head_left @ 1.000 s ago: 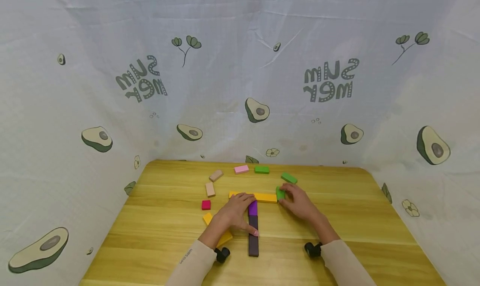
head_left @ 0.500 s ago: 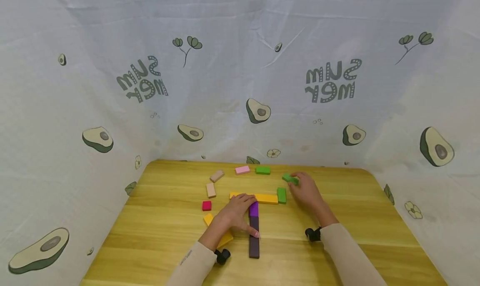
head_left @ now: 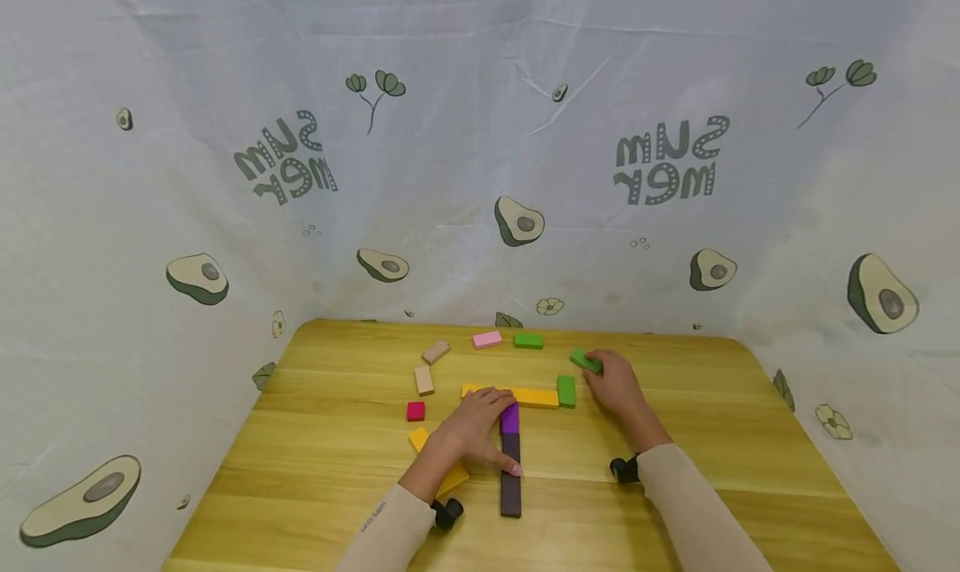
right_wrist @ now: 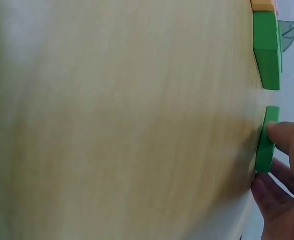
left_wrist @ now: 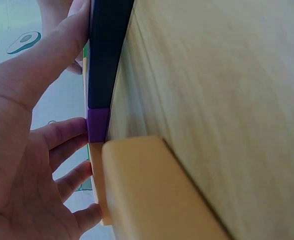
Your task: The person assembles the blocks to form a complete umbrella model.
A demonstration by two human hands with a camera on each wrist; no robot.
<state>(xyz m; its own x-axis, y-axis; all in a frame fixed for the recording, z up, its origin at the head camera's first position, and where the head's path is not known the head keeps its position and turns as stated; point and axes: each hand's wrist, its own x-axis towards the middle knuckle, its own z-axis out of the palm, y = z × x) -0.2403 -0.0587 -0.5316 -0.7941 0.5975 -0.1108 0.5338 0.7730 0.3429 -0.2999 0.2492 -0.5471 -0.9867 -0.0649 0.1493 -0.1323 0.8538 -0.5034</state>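
In the head view my right hand point(head_left: 618, 388) pinches a green block point(head_left: 584, 359) at the back right; in the right wrist view the thumb lies on this green block point(right_wrist: 267, 142), with other fingers behind it. My left hand point(head_left: 476, 430) rests with spread fingers on a T of flat blocks. Its fingertips touch the purple block point(head_left: 510, 418) and the yellow row point(head_left: 536, 398), and its thumb lies on the dark blocks point(head_left: 511, 493). Another green block point(head_left: 566, 392) stands against the right end of the yellow row.
Behind the T lie a green block point(head_left: 528, 341), a pink block point(head_left: 487, 339) and two beige blocks point(head_left: 424, 381). A red block point(head_left: 416, 411) is on the left. Yellow pieces point(head_left: 454, 477) lie under the left forearm. Patterned cloth point(head_left: 450, 155) walls the wooden table point(head_left: 300, 472).
My right hand has let go of the green block at the end of the yellow row. It has moved back and taken hold of another green block. The left hand stays put.
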